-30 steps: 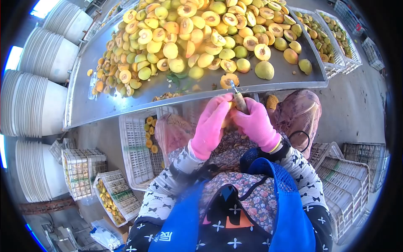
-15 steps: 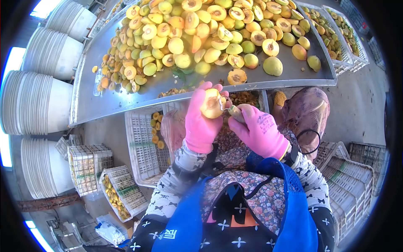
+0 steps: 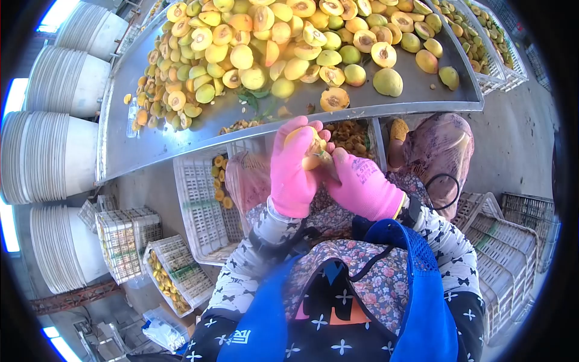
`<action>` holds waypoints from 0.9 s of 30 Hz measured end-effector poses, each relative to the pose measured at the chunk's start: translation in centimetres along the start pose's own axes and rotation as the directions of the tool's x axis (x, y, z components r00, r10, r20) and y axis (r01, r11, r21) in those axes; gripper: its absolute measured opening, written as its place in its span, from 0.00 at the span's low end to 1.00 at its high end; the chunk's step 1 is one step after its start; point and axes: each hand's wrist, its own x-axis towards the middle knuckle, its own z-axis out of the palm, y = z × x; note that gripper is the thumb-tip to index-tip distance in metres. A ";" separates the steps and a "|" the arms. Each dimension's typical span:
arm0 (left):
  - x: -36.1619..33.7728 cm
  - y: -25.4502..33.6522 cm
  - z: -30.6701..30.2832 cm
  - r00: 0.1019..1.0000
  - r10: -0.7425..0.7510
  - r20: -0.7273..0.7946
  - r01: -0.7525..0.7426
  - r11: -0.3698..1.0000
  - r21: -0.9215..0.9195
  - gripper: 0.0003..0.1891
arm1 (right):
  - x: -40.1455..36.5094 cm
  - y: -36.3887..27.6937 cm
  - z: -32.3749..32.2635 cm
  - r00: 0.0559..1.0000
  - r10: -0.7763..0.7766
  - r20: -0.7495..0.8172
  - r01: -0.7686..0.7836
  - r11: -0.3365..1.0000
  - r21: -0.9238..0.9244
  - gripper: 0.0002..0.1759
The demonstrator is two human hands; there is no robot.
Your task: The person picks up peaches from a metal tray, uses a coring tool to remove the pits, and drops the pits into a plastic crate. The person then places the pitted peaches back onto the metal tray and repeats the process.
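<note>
My left hand [image 3: 293, 178], in a pink glove, is closed around a yellow peach half [image 3: 297, 139] held just beyond the near edge of the metal table. In my right hand [image 3: 365, 188], also pink-gloved, is the handle of a small pitting tool [image 3: 325, 161]. Its working end is at the cut side of the peach half, largely hidden by fingers and fruit. Beyond my hands, a heap of halved peaches [image 3: 241, 57] covers much of the metal table [image 3: 241, 136]. One half with a brown hollow [image 3: 335, 99] lies close to the table edge.
A white crate [image 3: 202, 208] holding some halves stands below the table, left of my legs. Under my hands is a bin of brown scraps [image 3: 351, 137]. Stacked white tubs [image 3: 54, 157] line the left; crates [image 3: 497, 253] stand at right. A plastic bottle [image 3: 132, 117] sits on the table.
My left fingers have curled further over the peach half, which has turned. The tool has shifted left against the fruit, its metal loop now mostly hidden. The view has moved slightly.
</note>
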 end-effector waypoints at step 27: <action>0.8 0.7 1.2 0.993 -0.096 -0.066 0.115 0.912 0.394 0.25 | -1.0 0.4 0.7 0.995 0.043 0.095 -0.075 0.929 0.363 0.10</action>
